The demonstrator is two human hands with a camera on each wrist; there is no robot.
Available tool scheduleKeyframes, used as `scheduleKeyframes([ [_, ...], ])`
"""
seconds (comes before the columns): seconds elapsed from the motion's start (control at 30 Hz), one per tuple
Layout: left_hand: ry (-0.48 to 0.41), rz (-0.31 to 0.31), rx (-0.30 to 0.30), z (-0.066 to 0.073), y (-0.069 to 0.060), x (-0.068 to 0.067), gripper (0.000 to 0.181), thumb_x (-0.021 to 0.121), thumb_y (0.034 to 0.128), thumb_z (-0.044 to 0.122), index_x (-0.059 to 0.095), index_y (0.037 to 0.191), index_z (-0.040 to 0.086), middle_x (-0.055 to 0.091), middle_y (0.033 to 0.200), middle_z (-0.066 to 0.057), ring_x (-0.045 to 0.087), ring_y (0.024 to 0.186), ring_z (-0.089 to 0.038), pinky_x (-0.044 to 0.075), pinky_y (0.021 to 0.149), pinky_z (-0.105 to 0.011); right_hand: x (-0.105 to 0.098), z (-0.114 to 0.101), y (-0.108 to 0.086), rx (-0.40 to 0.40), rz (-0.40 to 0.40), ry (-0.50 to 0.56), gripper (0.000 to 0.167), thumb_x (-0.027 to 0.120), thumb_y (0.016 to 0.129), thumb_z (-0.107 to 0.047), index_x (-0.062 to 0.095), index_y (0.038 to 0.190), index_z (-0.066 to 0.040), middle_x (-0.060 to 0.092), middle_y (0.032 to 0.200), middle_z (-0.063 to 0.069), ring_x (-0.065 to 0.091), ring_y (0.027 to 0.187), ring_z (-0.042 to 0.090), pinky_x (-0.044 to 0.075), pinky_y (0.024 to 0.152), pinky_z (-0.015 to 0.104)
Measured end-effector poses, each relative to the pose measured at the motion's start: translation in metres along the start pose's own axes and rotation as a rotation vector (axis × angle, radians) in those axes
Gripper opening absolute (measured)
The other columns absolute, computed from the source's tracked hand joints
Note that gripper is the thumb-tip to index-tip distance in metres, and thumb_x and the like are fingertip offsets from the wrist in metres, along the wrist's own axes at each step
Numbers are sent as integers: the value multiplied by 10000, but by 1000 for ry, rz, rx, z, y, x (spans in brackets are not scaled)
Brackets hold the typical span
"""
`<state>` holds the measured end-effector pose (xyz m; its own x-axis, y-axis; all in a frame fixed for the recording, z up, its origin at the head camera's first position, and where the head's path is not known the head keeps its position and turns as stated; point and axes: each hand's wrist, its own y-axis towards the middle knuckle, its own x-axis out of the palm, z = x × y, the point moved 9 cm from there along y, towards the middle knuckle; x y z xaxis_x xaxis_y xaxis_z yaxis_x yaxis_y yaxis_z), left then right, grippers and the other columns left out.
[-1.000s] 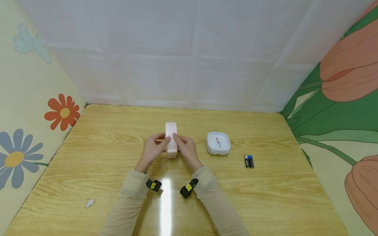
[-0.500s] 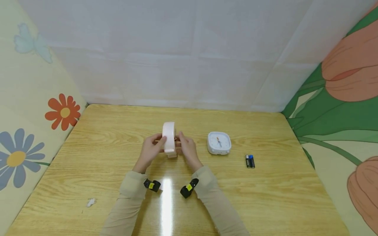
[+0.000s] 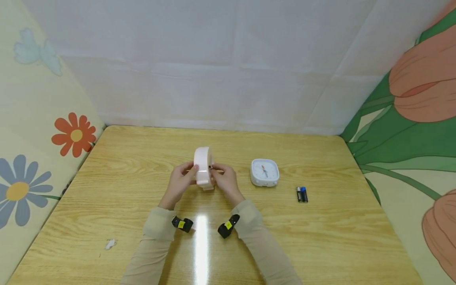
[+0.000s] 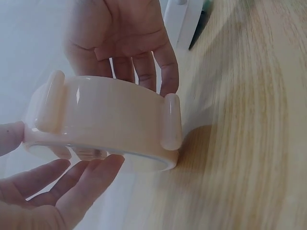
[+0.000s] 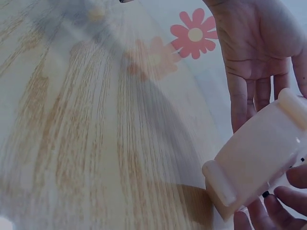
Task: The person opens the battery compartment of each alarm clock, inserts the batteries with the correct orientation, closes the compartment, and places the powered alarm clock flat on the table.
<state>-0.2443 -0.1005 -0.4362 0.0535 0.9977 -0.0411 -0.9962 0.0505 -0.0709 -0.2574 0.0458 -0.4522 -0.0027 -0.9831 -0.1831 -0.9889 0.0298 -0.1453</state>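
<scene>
A round pale pink clock [image 3: 202, 168] stands on edge near the middle of the table, its two stubby feet visible in both wrist views. My left hand [image 3: 179, 183] holds it from the left, thumb on the rim and fingers spread across one flat side. At the back, my right hand [image 3: 227, 182] grips the clock with bent fingers. Close to those fingertips, small black knobs [image 5: 266, 194] show in the right wrist view. Most of the flat sides, including any dial, are hidden.
To the right sits a white square alarm clock [image 3: 264, 173]. Two batteries [image 3: 301, 194] lie side by side beyond it. A small white mark [image 3: 110, 244] is at the table's front left. Fabric with printed flowers hangs along both sides.
The pink clock has turned and shifted slightly left, so its right side shows more. My right thumb has left the top rim and moved to the back side.
</scene>
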Motion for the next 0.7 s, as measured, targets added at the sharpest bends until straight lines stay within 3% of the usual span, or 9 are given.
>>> scheduleKeyframes([
  [0.37, -71, -1, -11, -5, 1, -1, 365, 434, 958, 94, 450, 1235, -143, 502, 1153, -292, 557, 874, -160, 547, 684, -285, -3, 0, 2, -36, 1, -113, 219, 637, 845, -130, 671, 1018, 0, 646, 954, 108, 565, 799, 159, 492, 606, 207],
  [0.7, -106, -19, -29, -9, 1, -1, 402, 412, 968, 130, 410, 1266, -141, 475, 1184, -272, 531, 952, -203, 544, 719, -323, -6, 1, 1, -45, 9, -107, 228, 648, 835, -147, 671, 1013, -6, 644, 942, 117, 580, 813, 183, 505, 630, 229],
])
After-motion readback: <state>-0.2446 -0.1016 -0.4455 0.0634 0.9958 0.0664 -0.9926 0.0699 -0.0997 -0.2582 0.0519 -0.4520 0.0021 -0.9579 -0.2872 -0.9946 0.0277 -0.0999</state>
